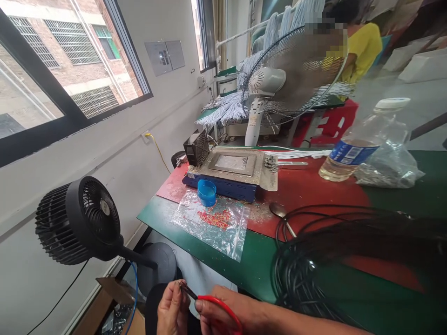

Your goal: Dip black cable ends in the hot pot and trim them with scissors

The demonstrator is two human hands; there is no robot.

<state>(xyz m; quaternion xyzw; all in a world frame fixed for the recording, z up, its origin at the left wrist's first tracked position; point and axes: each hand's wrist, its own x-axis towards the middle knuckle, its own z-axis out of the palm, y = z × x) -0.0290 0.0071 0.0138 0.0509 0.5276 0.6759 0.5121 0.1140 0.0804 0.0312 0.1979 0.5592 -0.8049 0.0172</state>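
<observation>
At the bottom centre, my right hand holds red-handled scissors, their dark blades pointing up and left. The blade tips meet the fingertips of my left hand, which is closed in a pinch. What it pinches is too small to make out. Both hands are in front of the table's near edge, over my lap. Beyond them on the green table, a clear plastic bag bears many small red and pale pieces. A blue round container stands at its far edge.
A bundle of black cables lies right, beside a spoon. Behind are a blue-based heating device, a small fan and a bottle. A black fan stands left. A person in yellow is beyond the white fan.
</observation>
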